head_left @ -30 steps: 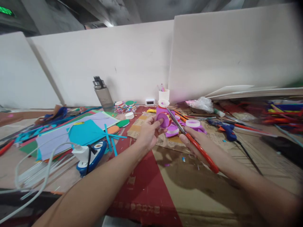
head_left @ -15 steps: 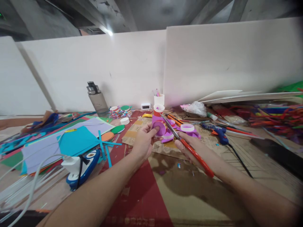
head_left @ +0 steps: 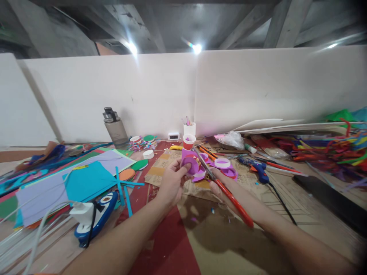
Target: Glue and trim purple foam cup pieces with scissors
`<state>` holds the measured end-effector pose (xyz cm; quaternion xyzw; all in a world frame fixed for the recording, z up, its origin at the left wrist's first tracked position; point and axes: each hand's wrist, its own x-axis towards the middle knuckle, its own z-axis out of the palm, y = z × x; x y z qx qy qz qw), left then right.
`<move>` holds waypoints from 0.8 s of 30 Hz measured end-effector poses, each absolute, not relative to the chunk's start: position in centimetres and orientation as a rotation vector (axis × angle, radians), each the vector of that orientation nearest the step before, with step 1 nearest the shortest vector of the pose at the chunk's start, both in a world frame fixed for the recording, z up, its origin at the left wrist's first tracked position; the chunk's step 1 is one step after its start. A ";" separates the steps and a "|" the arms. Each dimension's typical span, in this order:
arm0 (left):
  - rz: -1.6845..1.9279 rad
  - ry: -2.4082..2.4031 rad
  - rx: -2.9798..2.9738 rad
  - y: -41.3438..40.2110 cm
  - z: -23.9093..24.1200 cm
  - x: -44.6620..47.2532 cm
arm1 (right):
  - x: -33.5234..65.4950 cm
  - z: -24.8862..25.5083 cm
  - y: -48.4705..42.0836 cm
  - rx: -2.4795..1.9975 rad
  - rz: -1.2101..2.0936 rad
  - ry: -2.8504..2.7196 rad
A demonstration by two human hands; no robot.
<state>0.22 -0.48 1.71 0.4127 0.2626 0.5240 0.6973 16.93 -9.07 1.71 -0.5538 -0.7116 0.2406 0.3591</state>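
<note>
In the head view, my left hand (head_left: 172, 180) pinches a round purple disc (head_left: 190, 165) between thumb and fingers, holding it above the cardboard. My right hand (head_left: 229, 188) is wrapped round scissors (head_left: 233, 198) with long red handles, their blades pointing up and left beside the disc. Whether the blades touch the disc I cannot tell. Just beyond both hands lie purple pieces with a white ring (head_left: 222, 163) on top. A red and white paper cup (head_left: 189, 143) with purple scraps in it stands behind the disc.
A blue glue gun (head_left: 260, 172) with a black cable lies to the right. On the left are turquoise sheets (head_left: 87, 179), a blue and white power strip (head_left: 100, 217) and a grey bottle (head_left: 115, 130). Colourful strips (head_left: 338, 145) pile up at the far right.
The camera view has tilted up slightly, so the table items sit lower in it. Both hands keep their holds on the disc and the scissors.
</note>
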 end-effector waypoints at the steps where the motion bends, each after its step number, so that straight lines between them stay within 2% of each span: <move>1: 1.171 0.589 0.918 -0.5 1.8 0.2 | 17.0 1.7 -9.1 -1.418 0.628 -1.850; 24: 1.159 0.675 0.960 -0.6 1.4 0.5 | 17.0 2.2 -9.5 -1.472 0.712 -1.794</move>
